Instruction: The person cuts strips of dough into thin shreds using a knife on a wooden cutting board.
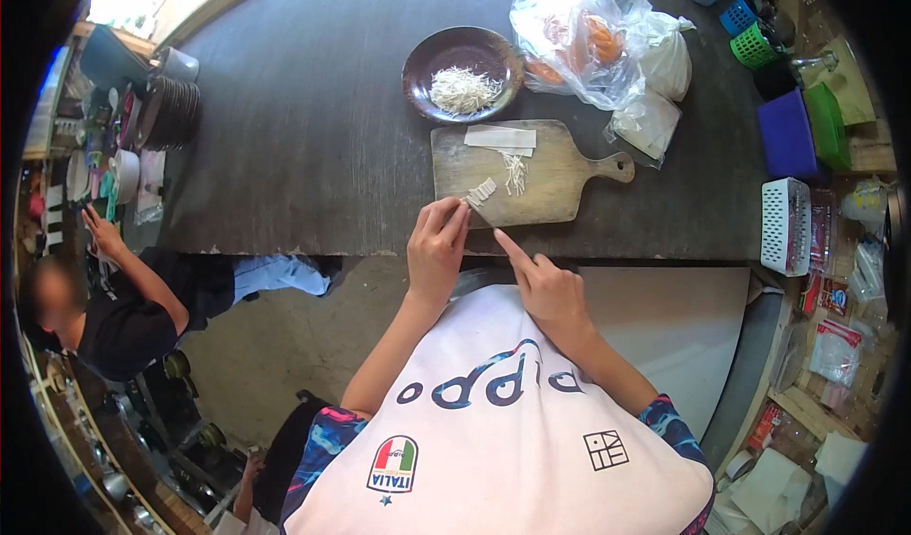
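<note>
A wooden cutting board [560, 184] with a handle lies near the table's front edge. At its lower left, my left hand [438, 250] is closed, its fingertips pressed on small white strips [482, 192]. My right hand [552, 293] is closed around a knife [482, 216], index finger stretched along it; its handle is hidden in the palm. The dark blade slants between both hands, close to the left fingertips. Flat white slabs [501, 138] rest at the board's top, above a little heap of thin white shreds [515, 173]. Behind the board, a dark brown bowl [414, 80] holds more white shreds [465, 91].
Clear plastic bags [579, 37] with orange and white contents sit behind the board, beside a smaller white packet [645, 125]. Stacked dark plates [171, 113] stand at the far left. Baskets, including a white one [786, 227], line the right. Another person [133, 307] is at left.
</note>
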`<state>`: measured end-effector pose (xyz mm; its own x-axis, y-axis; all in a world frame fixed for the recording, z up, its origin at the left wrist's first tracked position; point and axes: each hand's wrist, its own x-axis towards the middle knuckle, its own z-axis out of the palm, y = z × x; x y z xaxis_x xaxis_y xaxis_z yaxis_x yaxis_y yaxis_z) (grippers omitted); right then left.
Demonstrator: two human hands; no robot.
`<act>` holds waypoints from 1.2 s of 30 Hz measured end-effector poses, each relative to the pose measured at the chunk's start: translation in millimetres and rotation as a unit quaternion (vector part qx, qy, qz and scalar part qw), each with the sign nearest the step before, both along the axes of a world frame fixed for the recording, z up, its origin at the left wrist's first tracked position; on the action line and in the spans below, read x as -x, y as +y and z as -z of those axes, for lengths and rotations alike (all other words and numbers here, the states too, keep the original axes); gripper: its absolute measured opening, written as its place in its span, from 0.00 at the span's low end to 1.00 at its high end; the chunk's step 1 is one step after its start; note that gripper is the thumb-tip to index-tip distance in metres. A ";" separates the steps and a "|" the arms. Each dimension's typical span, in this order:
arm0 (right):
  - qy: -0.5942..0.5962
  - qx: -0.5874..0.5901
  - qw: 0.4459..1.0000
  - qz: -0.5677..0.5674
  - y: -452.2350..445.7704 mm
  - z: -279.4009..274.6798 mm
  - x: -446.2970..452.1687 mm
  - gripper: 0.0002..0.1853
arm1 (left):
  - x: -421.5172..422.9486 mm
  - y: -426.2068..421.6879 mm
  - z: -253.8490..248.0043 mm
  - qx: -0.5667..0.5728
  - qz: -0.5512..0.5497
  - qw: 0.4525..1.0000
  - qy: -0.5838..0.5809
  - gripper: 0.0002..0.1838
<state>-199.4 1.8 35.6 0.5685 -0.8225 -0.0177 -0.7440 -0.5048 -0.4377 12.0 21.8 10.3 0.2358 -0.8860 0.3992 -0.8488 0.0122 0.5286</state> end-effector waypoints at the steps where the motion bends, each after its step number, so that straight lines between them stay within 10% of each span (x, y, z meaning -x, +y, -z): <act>1: -0.001 -0.013 1.000 0.001 3.9 -4.2 9.1 0.34 | 0.2 -0.1 0.9 0.002 -0.002 1.000 0.002 0.12; 36: -0.018 -0.013 1.000 -0.007 3.1 -6.3 10.0 0.35 | -0.9 2.6 0.0 0.010 -0.008 1.000 -0.003 0.10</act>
<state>-209.4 4.8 42.0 0.5811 -0.8137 -0.0181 -0.7203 -0.5038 -0.4768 12.8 24.4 10.3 0.2474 -0.8744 0.4175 -0.8523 0.0086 0.5230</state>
